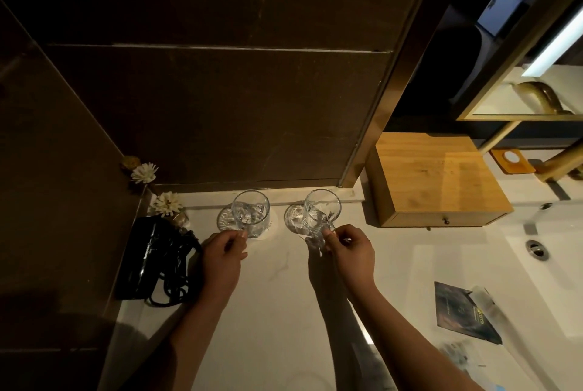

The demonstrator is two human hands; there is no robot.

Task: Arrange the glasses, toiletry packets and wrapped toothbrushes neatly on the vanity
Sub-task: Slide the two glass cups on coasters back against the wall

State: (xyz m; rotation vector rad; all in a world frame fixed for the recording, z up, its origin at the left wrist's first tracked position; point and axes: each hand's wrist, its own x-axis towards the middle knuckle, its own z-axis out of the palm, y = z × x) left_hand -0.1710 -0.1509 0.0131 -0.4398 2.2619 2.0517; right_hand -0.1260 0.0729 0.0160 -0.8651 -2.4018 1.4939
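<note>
Just two clear glasses [250,212] — empty, patterned coasters [225,217].

Both forearms are bare to the frame's edge, with no sleeve showing. The left hand [222,253] and right hand [351,250] wear no gloves or rings.

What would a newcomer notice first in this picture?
Two clear glasses stand near the dark wall, the left glass gripped by the left hand, the right glass by the right hand. A wooden box sits to their right, a black hair dryer at far left.
</note>
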